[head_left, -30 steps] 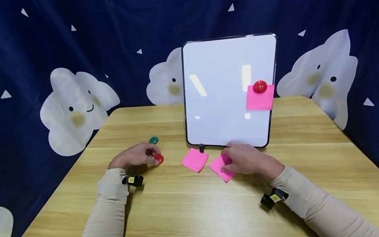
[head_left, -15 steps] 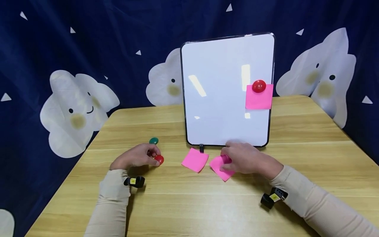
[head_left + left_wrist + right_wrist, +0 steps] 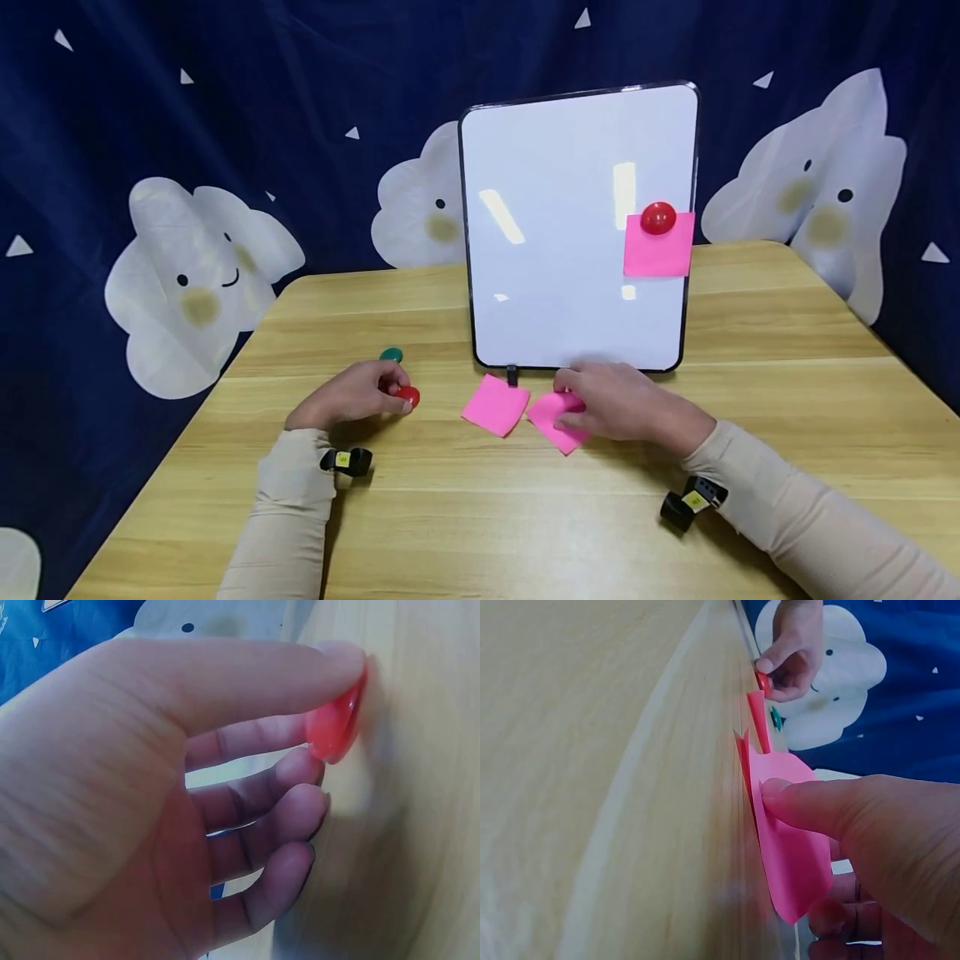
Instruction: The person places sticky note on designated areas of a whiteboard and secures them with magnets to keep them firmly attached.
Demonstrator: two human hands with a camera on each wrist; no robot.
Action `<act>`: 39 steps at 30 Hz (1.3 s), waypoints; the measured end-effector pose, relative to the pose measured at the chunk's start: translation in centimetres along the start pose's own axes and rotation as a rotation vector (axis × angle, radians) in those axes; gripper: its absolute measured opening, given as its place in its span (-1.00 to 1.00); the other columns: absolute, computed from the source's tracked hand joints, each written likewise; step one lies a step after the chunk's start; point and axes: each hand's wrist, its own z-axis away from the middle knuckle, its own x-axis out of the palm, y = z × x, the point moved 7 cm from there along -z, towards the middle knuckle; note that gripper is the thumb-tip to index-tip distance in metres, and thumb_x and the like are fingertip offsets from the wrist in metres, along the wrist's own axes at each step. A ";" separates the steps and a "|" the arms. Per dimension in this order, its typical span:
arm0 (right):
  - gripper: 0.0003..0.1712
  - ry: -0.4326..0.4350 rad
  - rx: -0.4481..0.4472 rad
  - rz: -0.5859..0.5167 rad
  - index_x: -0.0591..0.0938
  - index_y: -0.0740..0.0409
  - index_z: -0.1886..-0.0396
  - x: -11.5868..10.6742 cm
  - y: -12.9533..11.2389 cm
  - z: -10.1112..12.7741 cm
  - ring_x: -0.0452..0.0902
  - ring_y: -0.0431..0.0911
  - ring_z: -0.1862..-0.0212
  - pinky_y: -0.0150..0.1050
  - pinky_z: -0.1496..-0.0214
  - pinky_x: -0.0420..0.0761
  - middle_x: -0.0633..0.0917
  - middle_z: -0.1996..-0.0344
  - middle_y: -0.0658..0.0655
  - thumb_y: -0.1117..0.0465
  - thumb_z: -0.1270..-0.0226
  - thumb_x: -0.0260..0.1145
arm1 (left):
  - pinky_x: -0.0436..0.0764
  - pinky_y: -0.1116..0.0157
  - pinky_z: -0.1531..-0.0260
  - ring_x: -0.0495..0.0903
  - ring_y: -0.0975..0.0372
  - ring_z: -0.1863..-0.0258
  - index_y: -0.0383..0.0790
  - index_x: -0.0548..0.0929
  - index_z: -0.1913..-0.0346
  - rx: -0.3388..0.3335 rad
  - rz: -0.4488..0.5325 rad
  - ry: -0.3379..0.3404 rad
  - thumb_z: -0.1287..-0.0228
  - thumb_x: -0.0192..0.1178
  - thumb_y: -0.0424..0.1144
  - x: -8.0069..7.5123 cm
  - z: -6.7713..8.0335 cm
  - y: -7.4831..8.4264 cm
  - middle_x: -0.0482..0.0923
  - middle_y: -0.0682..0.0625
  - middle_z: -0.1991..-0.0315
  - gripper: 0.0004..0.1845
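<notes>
My left hand (image 3: 351, 395) pinches a round red magnet (image 3: 408, 397) between thumb and index finger, at the tabletop. In the left wrist view the red magnet (image 3: 336, 729) is tilted on edge, and the other fingers are curled beside it. With thumb and fingers my right hand (image 3: 618, 402) pinches a pink sticky note (image 3: 551, 414) in front of the whiteboard (image 3: 570, 225). The right wrist view has this sticky note (image 3: 795, 847) bent and standing up from the table, the thumb on its face. A second pink sticky note (image 3: 497, 406) lies just left of it.
A green magnet (image 3: 392, 355) lies behind my left hand. On the upright whiteboard's right side, another red magnet (image 3: 658, 218) holds a pink sticky note (image 3: 657, 256). A small black foot (image 3: 512, 375) juts from the board's bottom edge. Behind the wooden table (image 3: 480, 517) hangs a dark blue curtain (image 3: 300, 83).
My left hand has shifted slightly right with the red magnet, which has come off flat. The sticky note in my right hand has lifted and bent a little, moving slightly left.
</notes>
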 end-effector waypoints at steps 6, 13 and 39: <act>-0.54 -0.018 0.019 -0.049 0.67 0.07 -0.04 0.1 0.2 -0.1 0.37 -0.17 0.30 -0.27 0.35 0.43 0.54 0.32 -0.14 -0.06 -0.24 0.47 | 0.52 0.22 0.27 0.48 0.11 0.24 -0.15 0.61 0.07 -0.005 -0.031 0.011 -0.21 0.43 -0.14 0.1 -0.1 0.1 0.54 -0.02 0.26 -0.70; -0.60 -0.004 0.025 -0.091 0.67 0.15 -0.11 -0.4 0.4 -0.1 0.45 -0.14 0.17 -0.18 0.14 0.56 0.63 0.15 -0.03 0.15 -0.30 0.37 | 0.53 0.20 0.25 0.48 0.11 0.23 -0.12 0.60 0.06 -0.019 -0.056 0.012 -0.16 0.47 -0.08 0.1 -0.2 0.1 0.54 -0.02 0.24 -0.63; -0.46 -0.003 0.094 -0.293 0.58 0.14 -0.27 -0.9 1.4 -0.2 0.46 -0.13 0.23 -0.26 0.28 0.54 0.58 0.23 -0.07 0.27 -0.27 0.42 | 0.50 0.22 0.34 0.48 0.14 0.35 -0.16 0.60 0.19 0.006 -0.025 0.047 -0.16 0.43 -0.14 0.1 -0.2 0.2 0.53 -0.01 0.34 -0.73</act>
